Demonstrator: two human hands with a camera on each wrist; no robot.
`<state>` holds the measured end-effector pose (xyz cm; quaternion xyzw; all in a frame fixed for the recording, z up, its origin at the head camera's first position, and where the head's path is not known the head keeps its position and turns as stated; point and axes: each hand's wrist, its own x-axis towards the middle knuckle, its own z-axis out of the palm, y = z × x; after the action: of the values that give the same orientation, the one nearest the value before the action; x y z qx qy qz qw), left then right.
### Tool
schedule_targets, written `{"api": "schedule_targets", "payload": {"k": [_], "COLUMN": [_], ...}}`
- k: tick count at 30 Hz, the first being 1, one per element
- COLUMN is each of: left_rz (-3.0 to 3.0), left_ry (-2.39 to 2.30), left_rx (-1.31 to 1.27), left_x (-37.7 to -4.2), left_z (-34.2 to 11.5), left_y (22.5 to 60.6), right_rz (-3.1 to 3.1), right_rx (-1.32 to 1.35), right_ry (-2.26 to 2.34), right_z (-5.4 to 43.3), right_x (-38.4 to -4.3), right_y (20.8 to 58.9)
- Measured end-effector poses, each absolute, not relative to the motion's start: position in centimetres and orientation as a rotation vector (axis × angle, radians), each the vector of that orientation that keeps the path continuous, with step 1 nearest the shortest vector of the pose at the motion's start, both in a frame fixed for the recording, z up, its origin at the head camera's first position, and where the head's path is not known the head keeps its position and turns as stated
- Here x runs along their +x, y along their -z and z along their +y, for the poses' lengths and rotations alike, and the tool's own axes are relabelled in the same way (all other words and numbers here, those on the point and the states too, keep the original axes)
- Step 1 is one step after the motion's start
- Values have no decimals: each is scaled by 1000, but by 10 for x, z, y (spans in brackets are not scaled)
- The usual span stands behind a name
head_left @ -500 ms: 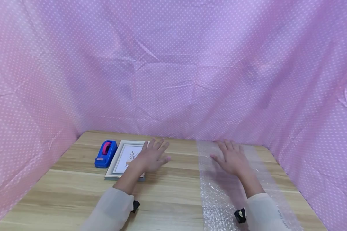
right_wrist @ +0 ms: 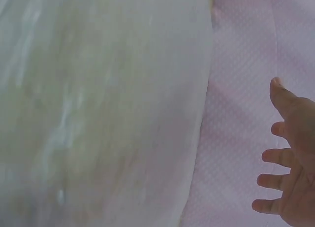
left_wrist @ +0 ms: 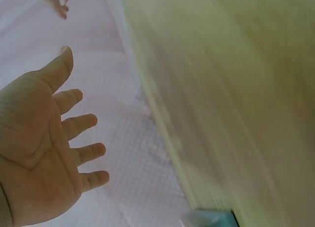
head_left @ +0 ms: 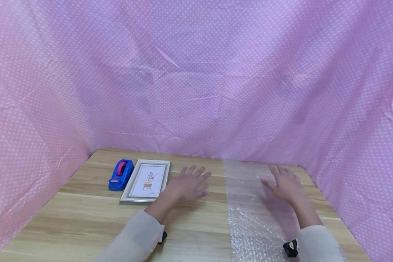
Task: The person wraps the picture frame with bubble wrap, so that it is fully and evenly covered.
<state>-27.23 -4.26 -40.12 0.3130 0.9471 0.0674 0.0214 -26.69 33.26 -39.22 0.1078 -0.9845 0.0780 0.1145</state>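
Note:
My left hand point(head_left: 188, 184) hovers palm down just right of the picture frame, its fingers spread and holding nothing. The picture frame point(head_left: 148, 182) lies flat, silver-edged, with a potted plant print inside; in the left wrist view only a blurred corner point(left_wrist: 211, 218) shows at the bottom. Over a long clear sheet of bubble wrap point(head_left: 249, 218) on the right hangs my right hand point(head_left: 286, 185), fingers spread and empty. The right wrist view shows that hand's palm point(right_wrist: 300, 173) beside the blurred wrap point(right_wrist: 98, 113). Left of the picture frame stands a blue tape dispenser point(head_left: 121, 175) with a pink roll.
All these things are on a light wooden table point(head_left: 68, 218). A pink cloth with white dots point(head_left: 190, 91) hangs behind the table and along both its sides. A dark wrist strap piece point(head_left: 290, 248) shows below my right sleeve.
Both hands have moved to the right, fingers still spread. The left hand no longer covers the picture frame's right side. The picture frame, dispenser and bubble wrap have stayed in place.

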Motion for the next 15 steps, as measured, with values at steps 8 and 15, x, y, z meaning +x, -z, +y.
{"api": "schedule_targets", "payload": {"k": [8, 15], "left_rz": [2900, 2817], "left_ry": [-62, -9], "left_rx": [1139, 1304], "left_x": [-263, -248], "left_z": [-12, 11], "left_y": [415, 419], "right_rz": [-2936, -2985], "right_rx": [247, 227], "right_ry": [-246, -283], "right_z": [373, 399], "right_x": [-259, -255], "right_y": [397, 401]}}
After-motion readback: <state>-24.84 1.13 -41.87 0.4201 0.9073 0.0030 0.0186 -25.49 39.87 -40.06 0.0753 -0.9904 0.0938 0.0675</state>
